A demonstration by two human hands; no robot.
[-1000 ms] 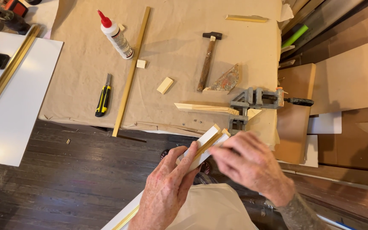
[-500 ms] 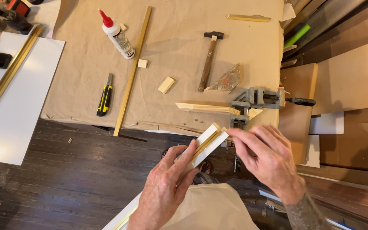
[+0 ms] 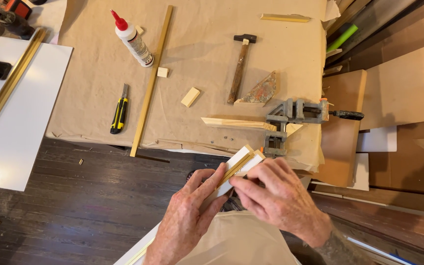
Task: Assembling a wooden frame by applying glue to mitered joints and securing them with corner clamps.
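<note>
Both hands grip a white-and-gold moulding [image 3: 238, 167] just below the corner clamp [image 3: 290, 118], off the worktop [image 3: 197, 122] edge. Left hand [image 3: 190, 216] braces its side; right hand [image 3: 276, 196] pinches the top. Step: lining up the end. Next likely calls for a steady feed toward the clamp.

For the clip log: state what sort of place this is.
Probably a picture-framing or woodworking shop: a paper-covered workbench holds a corner clamp, a hammer, a glue bottle and gold moulding strips.
</note>
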